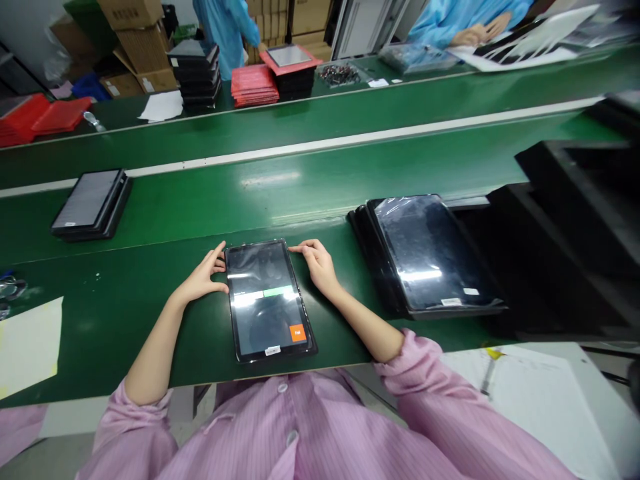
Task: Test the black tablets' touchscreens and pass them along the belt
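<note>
A black tablet (265, 300) lies flat on the green bench in front of me, partly on a black backing. Its screen is lit, with a white and green bar and an orange square at the lower right corner; a small white label sits at the bottom edge. My left hand (201, 277) rests at the tablet's left edge, thumb and fingers spread apart. On the other side, my right hand (320, 268) reaches its outstretched index finger to the upper right edge, the other fingers bent. Neither hand wraps around the tablet.
To the right stands a stack of black tablets (435, 260), beside large black trays (560, 233). Two stacked tablets (90, 203) lie at left, above a paper sheet (33, 347). Across the bench are red sleeves (254, 85) and two people in blue sleeves.
</note>
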Demonstrator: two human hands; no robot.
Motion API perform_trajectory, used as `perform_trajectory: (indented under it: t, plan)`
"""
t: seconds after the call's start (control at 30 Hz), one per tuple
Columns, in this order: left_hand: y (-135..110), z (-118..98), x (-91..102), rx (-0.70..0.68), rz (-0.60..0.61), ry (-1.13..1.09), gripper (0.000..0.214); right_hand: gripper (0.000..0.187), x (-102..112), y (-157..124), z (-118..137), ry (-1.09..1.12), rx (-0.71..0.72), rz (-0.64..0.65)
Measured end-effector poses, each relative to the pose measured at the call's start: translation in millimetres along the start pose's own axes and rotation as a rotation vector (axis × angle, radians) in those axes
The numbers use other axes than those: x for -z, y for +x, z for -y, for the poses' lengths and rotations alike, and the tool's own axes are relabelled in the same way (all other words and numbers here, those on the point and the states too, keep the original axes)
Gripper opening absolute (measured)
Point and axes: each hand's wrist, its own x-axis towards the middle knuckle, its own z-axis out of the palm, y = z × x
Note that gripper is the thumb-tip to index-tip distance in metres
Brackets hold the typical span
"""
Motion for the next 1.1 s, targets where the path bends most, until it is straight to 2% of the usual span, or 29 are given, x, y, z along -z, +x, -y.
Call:
perform_trajectory:
  t: [0.1, 0.2, 0.33, 0.4, 0.53, 0.6, 0.73, 0.93, 1.1]
  plan:
    - [0.0, 2.1, -1.0, -0.051, -0.029, -0.065, 0.114, 0.051, -0.3, 0.1, -1.2, 0.026, -0.017, -0.018]
    - [-0.1, 1.7, -0.7, -0.041, -0.033, -0.066, 0.094, 0.051, 0.1, 0.3, -1.9, 0.063, -0.031, -0.030]
    - [-1.6, -4.1, 1.4, -0.057, 0.009, 0.052, 0.067, 0.049, 0.7, 0.5, -1.9, 0.102, -0.041, -0.022]
    - [-2.4, -5.9, 2.0, -0.062, 0.040, 0.093, 0.073, 0.047, 0.6, 0.4, -1.6, 0.096, -0.041, -0.009]
    - [-2.4, -3.3, 1.4, -0.031, 0.026, 0.060, 0.112, 0.046, 0.0, 0.4, -2.0, 0.082, -0.038, 0.023]
    - [-1.7, -1.2, 0.6, -0.011, 0.009, 0.035, 0.120, 0.045, -0.4, 0.7, -3.1, 0.092, -0.049, 0.019]
    - [-0.6, 0.2, -0.4, 0.001, -0.014, -0.011, 0.122, 0.046, -1.1, 1.4, -5.3, 0.102, -0.074, -0.007]
    - [-0.2, -3.7, 0.6, 0.016, 0.011, 0.038, 0.105, 0.045, -2.2, 0.8, -4.6, 0.102, -0.081, 0.016]
    - [0.1, -5.5, 0.1, 0.029, 0.003, 0.036, 0.106, 0.045, 0.0, 2.3, -6.3, 0.086, -0.075, 0.042]
